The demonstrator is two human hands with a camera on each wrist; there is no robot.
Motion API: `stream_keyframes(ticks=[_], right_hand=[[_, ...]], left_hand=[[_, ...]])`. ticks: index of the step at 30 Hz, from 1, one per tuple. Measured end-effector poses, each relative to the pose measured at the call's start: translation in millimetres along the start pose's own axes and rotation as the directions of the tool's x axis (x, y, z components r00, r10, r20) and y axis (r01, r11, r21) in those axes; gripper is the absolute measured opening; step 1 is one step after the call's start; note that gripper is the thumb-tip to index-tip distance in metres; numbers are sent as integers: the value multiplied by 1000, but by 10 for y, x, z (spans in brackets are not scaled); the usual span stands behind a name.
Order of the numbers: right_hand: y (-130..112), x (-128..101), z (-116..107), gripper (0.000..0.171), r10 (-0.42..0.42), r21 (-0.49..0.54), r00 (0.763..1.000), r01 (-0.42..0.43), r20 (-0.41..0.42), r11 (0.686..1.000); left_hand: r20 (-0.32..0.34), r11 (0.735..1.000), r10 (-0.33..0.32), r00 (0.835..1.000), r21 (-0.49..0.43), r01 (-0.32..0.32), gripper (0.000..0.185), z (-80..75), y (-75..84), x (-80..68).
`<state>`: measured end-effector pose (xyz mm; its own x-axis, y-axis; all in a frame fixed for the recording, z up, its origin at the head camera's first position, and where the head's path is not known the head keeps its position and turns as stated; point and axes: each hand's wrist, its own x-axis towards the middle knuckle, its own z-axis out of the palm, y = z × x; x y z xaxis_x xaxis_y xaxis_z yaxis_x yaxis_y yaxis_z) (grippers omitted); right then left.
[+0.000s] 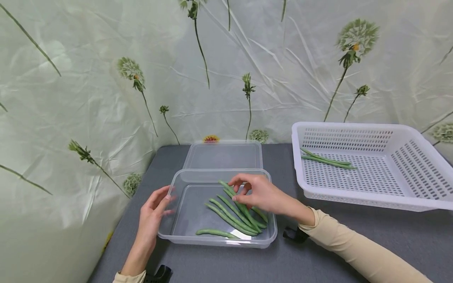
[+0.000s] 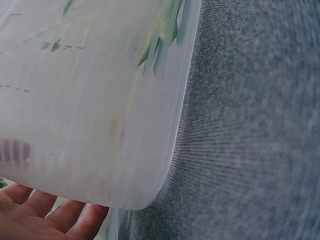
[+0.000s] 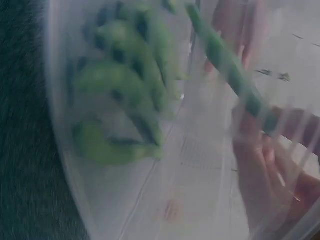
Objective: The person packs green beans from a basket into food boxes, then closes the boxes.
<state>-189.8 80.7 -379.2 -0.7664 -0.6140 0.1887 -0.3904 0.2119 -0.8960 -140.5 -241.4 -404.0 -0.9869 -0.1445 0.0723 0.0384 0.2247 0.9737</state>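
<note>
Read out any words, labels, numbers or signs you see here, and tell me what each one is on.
No readable text anywhere.
Clear container, its lid, white basket: no label or number visible.
Backdrop: printed flowers only.
Wrist views: too blurred to tell.

Beans in container; lid behind; basket right.

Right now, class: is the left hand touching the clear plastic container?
Touching. In the head view the left hand has its fingers against the left wall of the clear container; the left wrist view shows fingers under its edge.
</note>
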Motion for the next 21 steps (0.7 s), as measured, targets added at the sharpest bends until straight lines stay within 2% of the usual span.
stream_keyframes(ticks=[3, 8, 11, 17, 21], right_hand=[[-10, 0, 18, 27, 18, -85, 998, -13, 59, 996], [-18, -9, 33, 26, 35, -119, 995, -25, 89, 993], [-11, -11, 35, 28, 38, -95, 995, -29, 93, 995], [-11, -22, 23, 35, 43, 16, 995, -45, 95, 999], [-5, -29, 13, 31, 19, 36, 998, -21, 66, 999]], left_hand=[[0, 1000, 1, 1000, -4, -1, 36, -7, 3, -1], [3, 1000, 15, 1000, -5, -15, 37, -16, -9, -8], [2, 1000, 18, 1000, -2, -18, 37, -17, -17, -15], [0, 1000, 9, 1000, 2, -9, 40, -16, -27, 1], [-2, 1000, 8, 1000, -2, -8, 39, -10, -28, 19]])
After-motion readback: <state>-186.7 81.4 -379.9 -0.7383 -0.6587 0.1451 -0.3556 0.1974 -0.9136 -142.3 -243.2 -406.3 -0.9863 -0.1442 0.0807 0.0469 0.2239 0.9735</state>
